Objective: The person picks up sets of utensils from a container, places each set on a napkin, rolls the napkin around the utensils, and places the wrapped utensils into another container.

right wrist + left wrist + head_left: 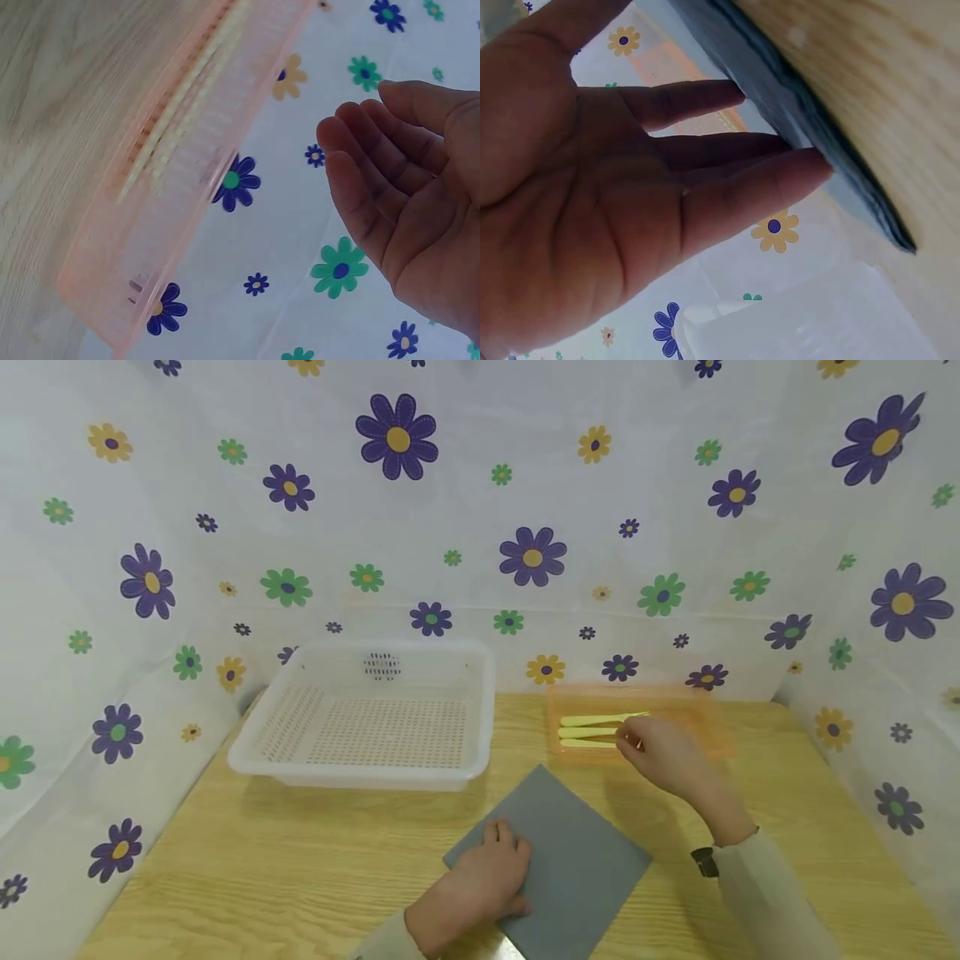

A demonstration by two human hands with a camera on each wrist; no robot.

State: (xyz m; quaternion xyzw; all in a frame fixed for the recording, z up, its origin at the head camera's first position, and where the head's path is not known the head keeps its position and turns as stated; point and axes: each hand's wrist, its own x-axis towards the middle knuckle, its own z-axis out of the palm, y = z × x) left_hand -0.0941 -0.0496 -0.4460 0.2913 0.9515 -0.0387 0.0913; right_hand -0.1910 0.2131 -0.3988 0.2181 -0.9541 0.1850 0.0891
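A folded grey cloth (573, 852) lies on the table, turned like a diamond. My left hand (483, 877) rests on its left part; in the left wrist view the fingers (754, 184) are fairly straight and touch the cloth's layered edge (802, 112). My right hand (663, 756) hovers over an orange translucent basket (708, 727), its fingers loosely bent. Nothing shows between those fingers (352, 187) in the right wrist view. Yellow utensils (588, 722) lie side by side in the basket, at least one a fork; my right hand partly hides their right ends.
A large white perforated basket (480, 760) stands at the back left of the wooden table (300, 868). White sheeting with printed flowers (465, 510) rises behind and along both sides. A dark watch or band (705, 862) sits at my right wrist.
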